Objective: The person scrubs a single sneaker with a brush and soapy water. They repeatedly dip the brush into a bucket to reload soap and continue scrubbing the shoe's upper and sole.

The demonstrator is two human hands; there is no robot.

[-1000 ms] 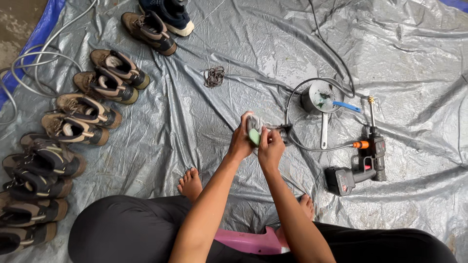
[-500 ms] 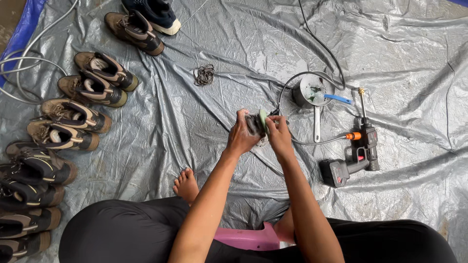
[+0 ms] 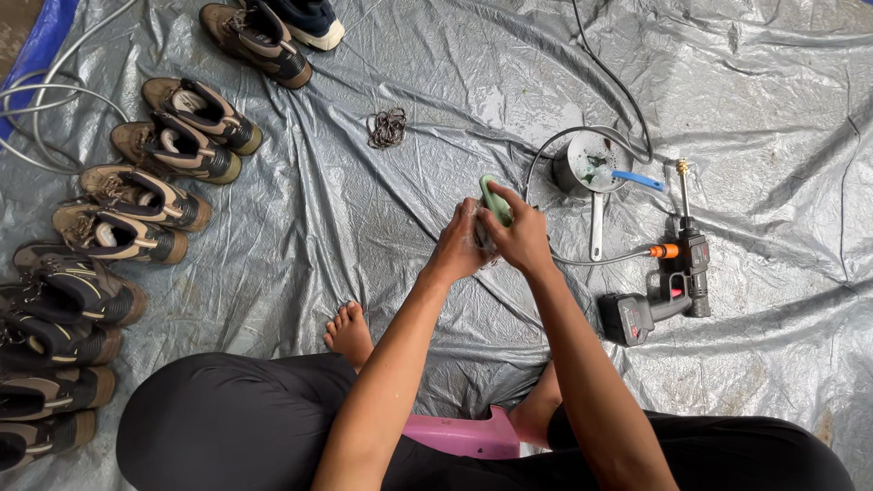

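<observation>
Hands meet over the tarp: the left hand (image 3: 457, 244) cups something small and dark, mostly hidden, while the right hand (image 3: 520, 235) has its fingers curled tight round a pale green brush (image 3: 496, 202) pressed against it. Scrubbing well here probably means short strokes with the left grip firm. Around them lies a crinkled grey tarp (image 3: 364, 218), wet-looking, with rows of brown boots (image 3: 136, 195), a metal pan (image 3: 588, 165), and a cordless spray gun (image 3: 668, 291).

A: what's the person wearing?
B: black trousers (image 3: 227, 409), both legs. Arms bare, no sleeves, no gloves on left hand (image 3: 457, 245) or right hand (image 3: 520, 238). Feet bare (image 3: 348, 332) too.
</observation>
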